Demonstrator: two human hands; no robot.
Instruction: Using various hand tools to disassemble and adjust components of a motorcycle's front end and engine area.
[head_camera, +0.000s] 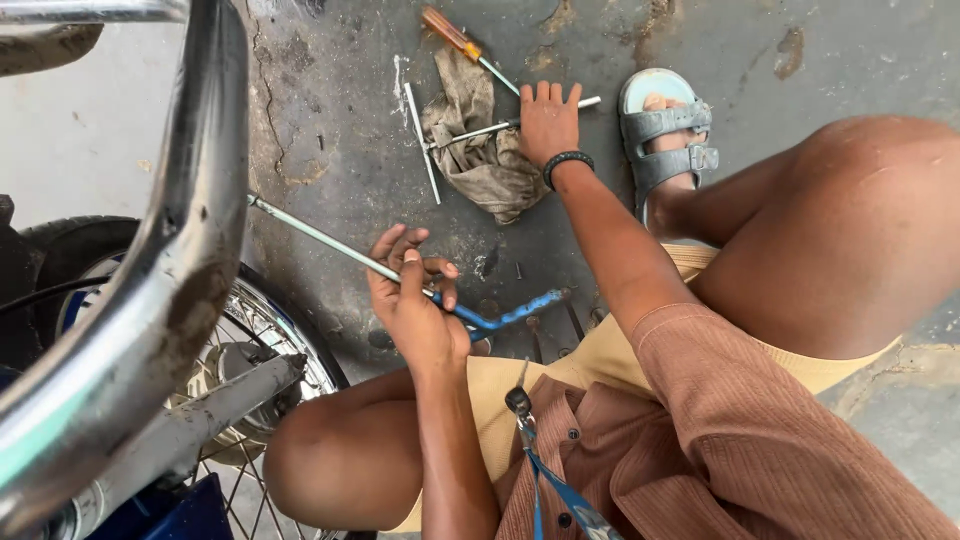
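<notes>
A long metal rod with a bent blue handle is held in the left hand, with the fingers curled around it near the place where the grey part meets the blue part. The rod is slanted, and its far end is hidden behind the shiny metal bar of a motorbike on the left. The blue handle sticks out to the right of the hand, just above the knee. The right hand is stretched out flat on the ground, with its fingers spread apart, and nothing is gripped in it. It is laid on top of a cross-shaped metal wrench, which is resting partly on a dirty grey rag. A black band is worn on the right wrist. A screwdriver with an orange handle is lying just past the rag, with its thin tip close to the fingers of the right hand. A foot in a grey sandal is seen beside the right hand, on the cracked, stained concrete floor. A spoked wheel with a black tyre is seen at the lower left, near the left knee. A brown shirt and yellow shorts are worn by the person.
</notes>
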